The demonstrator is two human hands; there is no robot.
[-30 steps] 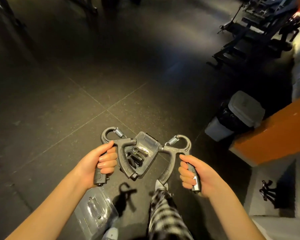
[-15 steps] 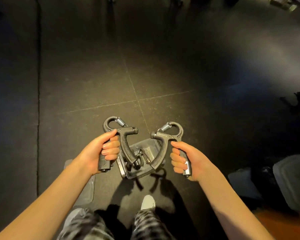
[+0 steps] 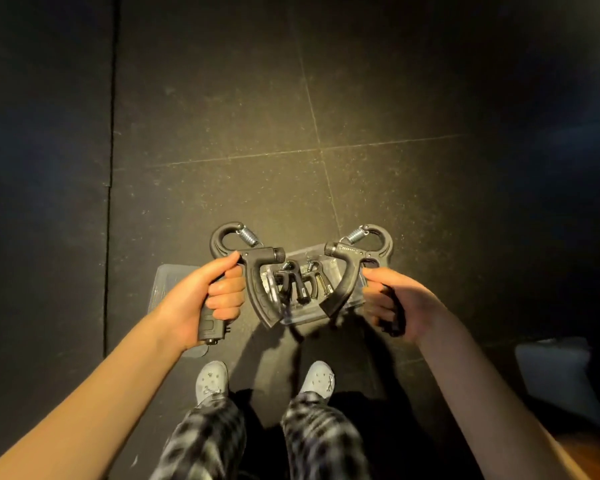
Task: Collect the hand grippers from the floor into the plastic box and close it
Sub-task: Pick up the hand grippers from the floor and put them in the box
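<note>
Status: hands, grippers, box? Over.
Left hand grips one hand gripper, right hand a second gripper. Plastic box open on floor between them, two grippers inside. Lid off, left of box. Nothing blocking.

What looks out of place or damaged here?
Nothing stands out. The left hand and right hand each grip one intact hand gripper above the open plastic box holding more grippers; the lid lies beside it.

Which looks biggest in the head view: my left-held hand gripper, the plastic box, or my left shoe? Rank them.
Tied first: left-held hand gripper and plastic box look alike; the gripper is nearer, so unranked.
Smallest: left shoe.
</note>
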